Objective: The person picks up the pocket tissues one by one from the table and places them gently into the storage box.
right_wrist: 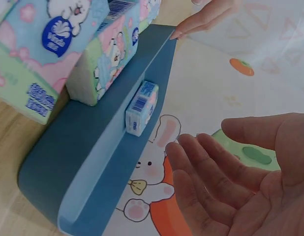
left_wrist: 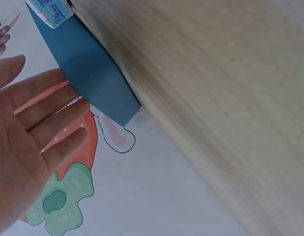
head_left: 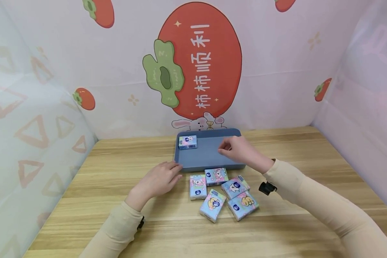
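A blue-grey tray lies near the back edge of the table. In its back left corner sits one tissue pack, printed with cartoon animals. My left hand is at the tray's front left corner, its fingertips touching the rim, the fingers extended in the left wrist view. Over the right part of the tray hovers my right hand, loosely bent and holding nothing; the right wrist view shows the bare palm. In front of the tray lie several more tissue packs, among them an upright-turned one and a sideways one.
Nearer me are a slanted tissue pack and two touching ones, a rear pack and a front pack. The wooden table meets a printed cloth backdrop behind the tray. Cloth walls stand at both sides.
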Demonstrator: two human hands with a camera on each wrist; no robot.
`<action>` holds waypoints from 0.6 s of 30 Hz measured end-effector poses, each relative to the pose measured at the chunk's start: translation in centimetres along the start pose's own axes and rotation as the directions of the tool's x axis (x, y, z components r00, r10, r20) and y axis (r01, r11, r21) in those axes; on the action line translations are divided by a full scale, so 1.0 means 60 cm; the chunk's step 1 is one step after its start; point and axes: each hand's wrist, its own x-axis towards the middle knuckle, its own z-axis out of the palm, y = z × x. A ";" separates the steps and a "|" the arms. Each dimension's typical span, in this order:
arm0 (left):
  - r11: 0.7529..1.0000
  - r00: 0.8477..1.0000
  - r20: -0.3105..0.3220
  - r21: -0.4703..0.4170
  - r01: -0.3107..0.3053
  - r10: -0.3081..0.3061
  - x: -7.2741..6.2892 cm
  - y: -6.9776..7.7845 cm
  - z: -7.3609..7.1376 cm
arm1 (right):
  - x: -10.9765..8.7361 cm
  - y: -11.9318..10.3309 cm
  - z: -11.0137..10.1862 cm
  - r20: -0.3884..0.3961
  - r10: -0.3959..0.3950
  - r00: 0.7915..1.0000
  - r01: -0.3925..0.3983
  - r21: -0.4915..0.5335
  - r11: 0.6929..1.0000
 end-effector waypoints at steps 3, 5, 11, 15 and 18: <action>1.000 1.000 0.002 0.004 0.000 0.000 0.001 0.001 0.000 | -0.008 0.011 0.004 -0.004 -0.002 1.000 0.002 -0.008 1.000; 1.000 1.000 0.004 0.004 0.001 -0.001 0.001 0.000 0.000 | -0.013 0.017 0.008 -0.003 0.008 1.000 -0.008 -0.017 1.000; 1.000 1.000 0.011 0.005 0.004 -0.004 0.000 -0.001 0.000 | -0.027 0.030 0.021 -0.006 0.025 1.000 -0.025 -0.045 0.999; 1.000 1.000 0.013 0.003 0.006 -0.006 0.000 -0.002 0.001 | -0.039 0.035 0.026 -0.011 0.022 1.000 -0.022 -0.051 0.998; 1.000 1.000 0.014 0.001 0.007 -0.007 0.000 -0.002 0.001 | -0.046 0.040 0.030 -0.009 0.025 1.000 -0.025 -0.057 0.998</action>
